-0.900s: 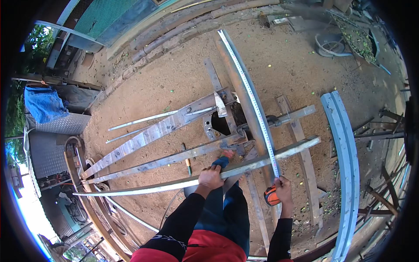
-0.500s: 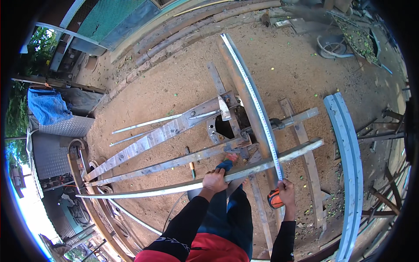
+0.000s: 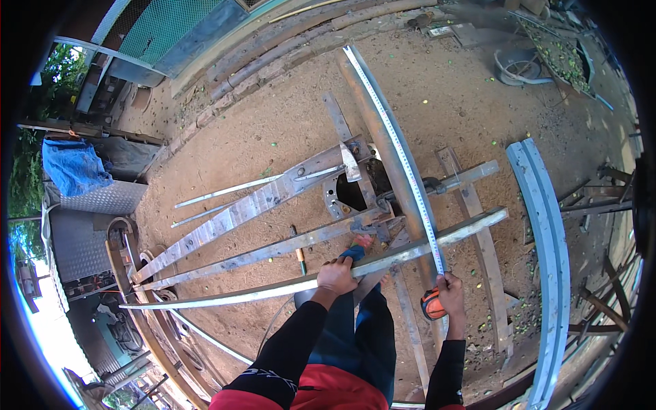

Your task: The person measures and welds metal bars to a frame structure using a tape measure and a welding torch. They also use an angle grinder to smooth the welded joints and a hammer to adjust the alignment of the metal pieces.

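Note:
My left hand (image 3: 337, 275) is wrapped over a long pale metal bar (image 3: 232, 298) that runs from the far left to right of centre. That bar crosses above a rusty brown metal pipe (image 3: 393, 157). Along the pipe lies the white blade (image 3: 391, 126) of a tape measure, drawn out to the pipe's far end. Low at the right, my right hand (image 3: 450, 292) grips the blade beside the orange and black tape measure case (image 3: 433, 305). Its fingers are closed near the case's mouth, next to the pipe's near end.
Several flat metal bars (image 3: 260, 256) fan out to the left. A welded frame (image 3: 355, 188) with a hammer-like tool sits under the pipe. A screwdriver (image 3: 301, 260) lies on the ground. Bluish channel bars (image 3: 543, 260) lie at right. A bucket (image 3: 517, 67) stands at the far right.
The right hand and tape case have shifted slightly up in the picture. The pale bar's right end also sits a little higher. Both grips stay the same.

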The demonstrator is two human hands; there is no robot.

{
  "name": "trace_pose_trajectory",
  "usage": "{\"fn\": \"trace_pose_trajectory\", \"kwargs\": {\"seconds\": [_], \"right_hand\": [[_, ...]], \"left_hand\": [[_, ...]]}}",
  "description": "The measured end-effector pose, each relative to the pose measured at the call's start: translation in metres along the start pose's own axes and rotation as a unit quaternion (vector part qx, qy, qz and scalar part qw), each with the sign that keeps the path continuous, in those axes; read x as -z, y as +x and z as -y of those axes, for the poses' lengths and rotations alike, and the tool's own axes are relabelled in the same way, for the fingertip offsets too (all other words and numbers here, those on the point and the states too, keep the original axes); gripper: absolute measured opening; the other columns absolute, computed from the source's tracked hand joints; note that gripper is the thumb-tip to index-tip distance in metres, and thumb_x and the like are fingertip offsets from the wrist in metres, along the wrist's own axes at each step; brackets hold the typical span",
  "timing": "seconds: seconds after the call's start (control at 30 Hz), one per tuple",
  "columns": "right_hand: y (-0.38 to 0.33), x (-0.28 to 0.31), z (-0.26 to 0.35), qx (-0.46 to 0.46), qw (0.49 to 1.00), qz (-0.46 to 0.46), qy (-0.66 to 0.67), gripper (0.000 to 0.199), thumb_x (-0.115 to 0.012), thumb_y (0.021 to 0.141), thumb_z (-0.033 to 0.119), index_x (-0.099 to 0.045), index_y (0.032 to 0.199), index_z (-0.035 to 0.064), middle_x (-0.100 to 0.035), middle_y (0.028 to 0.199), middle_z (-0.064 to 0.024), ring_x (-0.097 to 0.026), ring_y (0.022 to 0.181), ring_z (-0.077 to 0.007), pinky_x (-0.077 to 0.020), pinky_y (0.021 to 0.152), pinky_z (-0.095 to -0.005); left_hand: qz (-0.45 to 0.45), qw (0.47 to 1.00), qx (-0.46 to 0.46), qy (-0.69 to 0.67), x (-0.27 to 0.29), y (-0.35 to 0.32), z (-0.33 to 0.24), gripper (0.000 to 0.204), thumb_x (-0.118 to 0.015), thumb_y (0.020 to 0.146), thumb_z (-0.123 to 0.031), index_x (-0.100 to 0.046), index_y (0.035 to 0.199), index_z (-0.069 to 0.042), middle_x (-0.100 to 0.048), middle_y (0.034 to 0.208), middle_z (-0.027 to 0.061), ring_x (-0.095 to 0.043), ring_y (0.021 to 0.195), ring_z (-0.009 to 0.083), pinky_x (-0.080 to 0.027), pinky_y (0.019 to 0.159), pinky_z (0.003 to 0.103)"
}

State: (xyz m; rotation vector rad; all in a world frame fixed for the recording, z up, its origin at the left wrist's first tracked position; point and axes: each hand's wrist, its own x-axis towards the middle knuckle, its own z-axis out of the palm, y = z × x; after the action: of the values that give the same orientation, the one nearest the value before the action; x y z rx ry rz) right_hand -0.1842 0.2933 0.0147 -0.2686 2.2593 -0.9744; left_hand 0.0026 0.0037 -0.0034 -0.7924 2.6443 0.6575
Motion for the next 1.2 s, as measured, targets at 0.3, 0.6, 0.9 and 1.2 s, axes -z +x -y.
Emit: {"fn": "trace_pose_trajectory", "kwargs": {"seconds": [0.3,0.6,0.9,1.2], "right_hand": [[0.002,0.003,0.0,0.009,0.997,-0.017,-0.079,0.023,-0.058,0.092,0.022,-0.061,0.082,0.0018,-0.058,0.067,-0.0201,-0.059,0.058,-0.0343,-0.042,0.055,-0.0427],[0.003,0.001,0.003,-0.031,0.995,-0.009,-0.092,0.022,-0.057,0.093,0.025,-0.065,0.093,0.0042,-0.065,0.083,-0.0243,-0.064,0.084,-0.0438,-0.0486,0.071,-0.0478],[0.006,-0.007,0.005,-0.021,1.0,0.01,0.01,0.023,-0.06,0.093,0.021,-0.062,0.086,-0.0005,-0.059,0.066,-0.0145,-0.059,0.061,-0.0218,-0.0437,0.059,-0.0353],[-0.063,-0.077,0.068,0.043,0.946,0.011,0.323,0.028,-0.057,0.098,0.016,-0.065,0.078,-0.0017,-0.064,0.07,-0.0036,-0.059,0.064,-0.009,-0.0457,0.058,-0.0257]], "left_hand": [[0.011,1.0,0.021,0.005,-0.001,0.005,-0.008,0.034,-0.067,0.063,-0.022,-0.065,0.094,-0.009,-0.067,0.091,0.0139,-0.069,0.082,0.0338,-0.057,0.074,0.043],[0.039,0.998,0.029,0.038,-0.001,0.004,-0.005,0.036,-0.073,0.065,-0.027,-0.063,0.094,-0.009,-0.067,0.094,0.0109,-0.068,0.086,0.0314,-0.056,0.076,0.042],[0.039,0.997,0.039,0.046,0.001,0.001,0.0,0.039,-0.074,0.063,-0.025,-0.066,0.097,-0.009,-0.069,0.097,0.0113,-0.069,0.088,0.0318,-0.055,0.078,0.042],[0.004,0.999,-0.001,0.045,0.0,-0.001,-0.003,0.036,-0.069,0.066,-0.022,-0.066,0.098,-0.006,-0.069,0.099,0.0158,-0.069,0.089,0.0358,-0.055,0.079,0.044]]}}
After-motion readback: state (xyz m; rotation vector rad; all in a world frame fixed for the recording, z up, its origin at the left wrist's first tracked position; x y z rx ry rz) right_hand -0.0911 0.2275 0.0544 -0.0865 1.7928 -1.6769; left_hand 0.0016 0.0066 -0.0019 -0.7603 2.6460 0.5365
